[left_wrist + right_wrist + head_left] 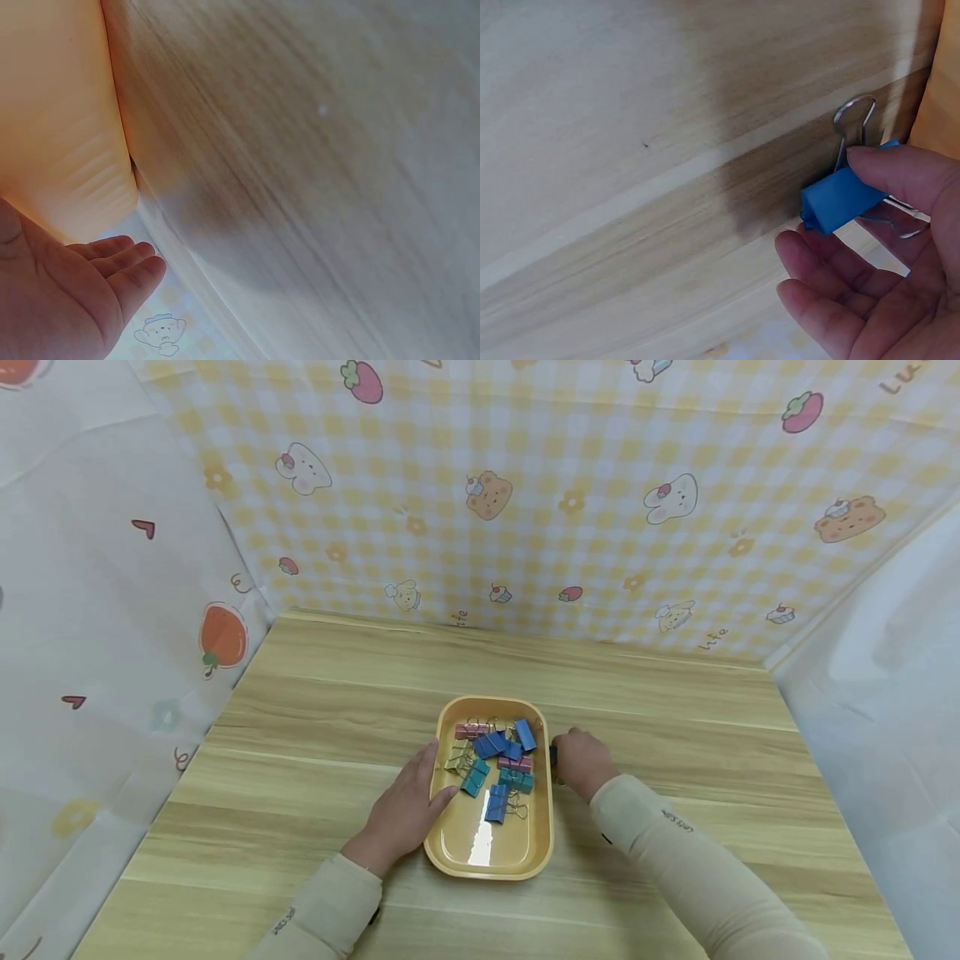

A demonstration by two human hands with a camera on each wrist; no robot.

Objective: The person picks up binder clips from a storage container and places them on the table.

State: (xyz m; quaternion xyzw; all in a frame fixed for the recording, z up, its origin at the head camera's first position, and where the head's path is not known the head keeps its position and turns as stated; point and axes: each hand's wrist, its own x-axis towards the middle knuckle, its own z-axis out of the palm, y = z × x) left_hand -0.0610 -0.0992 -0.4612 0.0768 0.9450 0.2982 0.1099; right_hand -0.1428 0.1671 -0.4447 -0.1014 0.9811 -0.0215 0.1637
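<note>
A yellow tray holds several binder clips: blue ones such as one blue clip, teal ones such as one teal clip, pink ones such as one pink clip, and a yellowish one. My left hand rests against the tray's left side, thumb over the rim, the other fingers fairly straight. Just outside the tray's right wall, my right hand pinches a blue binder clip between thumb and fingers. Its wire handles stick out on both sides.
The tray stands on a wood-grain table. A yellow checked cloth with cartoon prints hangs behind the table. White sheets hang at the left and right.
</note>
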